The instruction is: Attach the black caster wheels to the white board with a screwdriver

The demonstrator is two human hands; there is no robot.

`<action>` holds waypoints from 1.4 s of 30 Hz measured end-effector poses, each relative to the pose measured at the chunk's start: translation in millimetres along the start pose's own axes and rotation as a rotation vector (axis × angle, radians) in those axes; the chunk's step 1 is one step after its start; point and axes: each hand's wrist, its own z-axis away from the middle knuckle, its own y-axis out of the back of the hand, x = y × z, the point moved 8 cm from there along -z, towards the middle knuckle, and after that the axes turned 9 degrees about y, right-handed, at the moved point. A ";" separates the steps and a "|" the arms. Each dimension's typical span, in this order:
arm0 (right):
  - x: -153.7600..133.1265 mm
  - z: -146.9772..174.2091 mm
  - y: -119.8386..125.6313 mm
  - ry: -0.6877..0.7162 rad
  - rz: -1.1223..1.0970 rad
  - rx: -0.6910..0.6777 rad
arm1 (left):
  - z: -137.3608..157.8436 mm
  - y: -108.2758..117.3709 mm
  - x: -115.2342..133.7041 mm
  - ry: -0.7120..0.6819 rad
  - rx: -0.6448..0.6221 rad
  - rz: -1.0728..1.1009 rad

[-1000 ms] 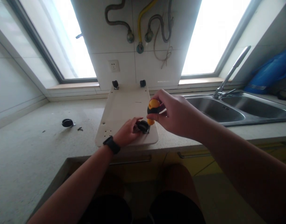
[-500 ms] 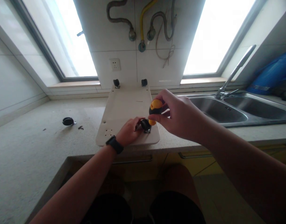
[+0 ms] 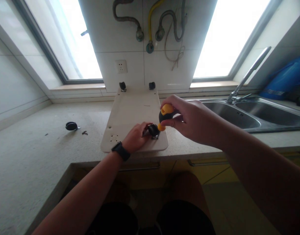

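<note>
A cream board (image 3: 130, 112) lies on the counter, with black caster wheels at its far left corner (image 3: 122, 86), far right corner (image 3: 152, 85) and near right corner (image 3: 153, 130). My left hand (image 3: 136, 137), wearing a dark watch, rests on the board with its fingers closed on the near right caster. My right hand (image 3: 181, 116) grips the yellow and black handle of a screwdriver (image 3: 166, 112), held steeply over that caster's mounting plate. The tip is hard to make out there. Bare screw holes (image 3: 114, 138) show at the board's near left corner.
A loose caster (image 3: 72, 126) and a few small screws (image 3: 84, 133) lie on the counter (image 3: 54, 147) to the left. On the right is a steel double sink (image 3: 228, 114) with a faucet (image 3: 248, 75). Hoses and a socket (image 3: 121, 66) are on the wall behind.
My right hand and the screwdriver have shifted slightly to the right, and the handle looks turned a little. My left hand stays on the caster. The whole view has shifted slightly.
</note>
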 end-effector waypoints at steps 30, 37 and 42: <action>-12.5 21.6 31.0 -0.012 -0.137 0.343 | 2.4 -0.9 -3.1 0.035 0.039 -0.011; 41.3 57.6 25.5 -0.195 -0.463 0.621 | 1.0 -0.7 -8.1 0.066 0.057 0.029; 30.0 94.6 -2.0 -0.158 -0.495 0.753 | 1.9 1.7 -11.2 0.109 0.050 0.101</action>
